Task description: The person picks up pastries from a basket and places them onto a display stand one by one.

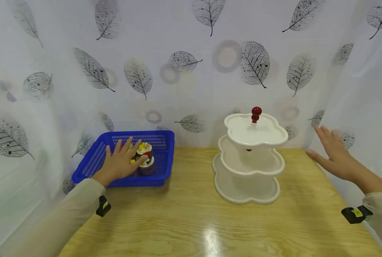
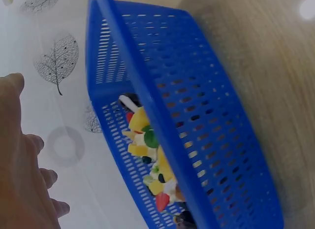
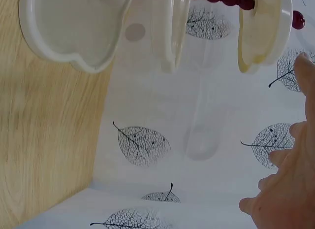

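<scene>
My left hand hovers with spread fingers above a blue plastic basket and holds nothing. Several small fruit-topped dessert cups sit in the basket, partly hidden behind that hand. In the left wrist view their yellow, red and green toppings show past the basket's rim. To the right stands a white three-tier serving stand with a dark red knob on top. My right hand is held in the air to the right of the stand, fingers extended, apart from it and holding nothing.
Everything stands on a light wooden table. A white curtain printed with dark leaves hangs behind and along both sides. Both wrists carry black straps with small devices. The stand's tiers overhang one another, joined by a dark red beaded post.
</scene>
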A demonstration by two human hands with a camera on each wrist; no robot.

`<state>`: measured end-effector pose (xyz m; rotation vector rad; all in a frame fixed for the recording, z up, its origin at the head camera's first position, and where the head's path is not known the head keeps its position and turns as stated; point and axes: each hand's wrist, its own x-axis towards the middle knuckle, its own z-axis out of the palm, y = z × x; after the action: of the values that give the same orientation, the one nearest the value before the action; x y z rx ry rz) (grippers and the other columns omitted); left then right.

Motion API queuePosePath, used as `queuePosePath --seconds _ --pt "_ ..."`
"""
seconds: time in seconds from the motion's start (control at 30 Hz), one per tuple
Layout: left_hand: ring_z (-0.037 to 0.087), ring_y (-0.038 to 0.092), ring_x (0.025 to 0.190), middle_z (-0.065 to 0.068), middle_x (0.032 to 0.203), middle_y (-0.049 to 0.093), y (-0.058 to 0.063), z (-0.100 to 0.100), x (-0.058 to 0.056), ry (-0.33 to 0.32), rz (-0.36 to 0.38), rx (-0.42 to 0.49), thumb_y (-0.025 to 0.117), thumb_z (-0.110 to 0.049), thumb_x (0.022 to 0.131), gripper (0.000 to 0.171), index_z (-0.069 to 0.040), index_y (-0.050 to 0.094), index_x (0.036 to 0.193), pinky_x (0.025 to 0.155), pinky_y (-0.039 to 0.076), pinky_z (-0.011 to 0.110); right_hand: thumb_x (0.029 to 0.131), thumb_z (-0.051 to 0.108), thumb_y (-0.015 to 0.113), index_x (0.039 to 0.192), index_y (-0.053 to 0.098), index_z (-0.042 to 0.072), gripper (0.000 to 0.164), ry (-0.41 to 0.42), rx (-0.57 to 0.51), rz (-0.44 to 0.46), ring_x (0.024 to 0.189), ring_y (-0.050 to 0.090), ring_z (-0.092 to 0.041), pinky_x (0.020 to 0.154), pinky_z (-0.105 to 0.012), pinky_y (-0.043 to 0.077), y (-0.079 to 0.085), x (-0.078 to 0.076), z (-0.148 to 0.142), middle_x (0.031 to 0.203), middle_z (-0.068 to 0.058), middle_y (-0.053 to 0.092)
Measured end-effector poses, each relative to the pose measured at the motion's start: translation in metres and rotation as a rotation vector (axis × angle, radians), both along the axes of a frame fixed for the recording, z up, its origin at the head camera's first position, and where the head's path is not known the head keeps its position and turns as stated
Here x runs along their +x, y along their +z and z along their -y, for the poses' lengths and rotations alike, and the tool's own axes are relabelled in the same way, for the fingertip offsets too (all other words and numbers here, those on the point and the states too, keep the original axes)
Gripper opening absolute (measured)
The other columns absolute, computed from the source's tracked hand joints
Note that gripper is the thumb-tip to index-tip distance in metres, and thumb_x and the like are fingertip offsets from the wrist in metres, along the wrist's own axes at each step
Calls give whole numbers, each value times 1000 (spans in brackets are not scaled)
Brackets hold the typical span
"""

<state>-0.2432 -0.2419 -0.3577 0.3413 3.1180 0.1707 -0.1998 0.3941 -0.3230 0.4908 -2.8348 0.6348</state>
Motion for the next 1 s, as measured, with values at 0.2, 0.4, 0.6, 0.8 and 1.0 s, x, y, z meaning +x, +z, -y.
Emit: queuePosePath --seconds 0.2,0.4,0.6,0.8,1.0 --pt "50 2 141 19 159 8 -14 -1 10 -14 -8 6 29 -69 93 80 -21 11 155 100 -9 73 100 17 47 153 -9 20 77 56 -140 7 139 -29 -38 95 -68 -23 -12 16 18 157 -16 -17" --pt "49 -1 142 18 159 7 -27 -1 18 -14 -10 -3 29 -70 93 81 -22 12 155 101 -10 73 98 10 50 154 -4 25 79 91 -251 -46 144 -20 -22 96 -73 -15 -23 33 38 160 -3 -11" --pt "49 3 142 18 158 13 -42 -1 25 19 -26 33 32 -71 91 82 -20 17 154 101 -7 73 93 1 53 155 7 20 80 105 -351 -136 145 1 -7 115 -51 0 -36 55 63 161 1 2" --pt "50 4 141 18 158 14 -57 2 32 27 -33 61 35 -71 91 82 -20 20 154 102 -4 73 87 -10 53 152 15 3 77 236 -439 -231 146 11 -10 108 -10 14 -53 65 89 160 -8 13" --pt "49 3 142 18 158 15 -74 7 37 5 -31 57 37 -69 92 80 -21 19 154 102 -2 74 88 -9 52 149 16 -7 71 387 -523 -222 147 13 -20 111 -15 17 -64 71 118 157 -21 16"
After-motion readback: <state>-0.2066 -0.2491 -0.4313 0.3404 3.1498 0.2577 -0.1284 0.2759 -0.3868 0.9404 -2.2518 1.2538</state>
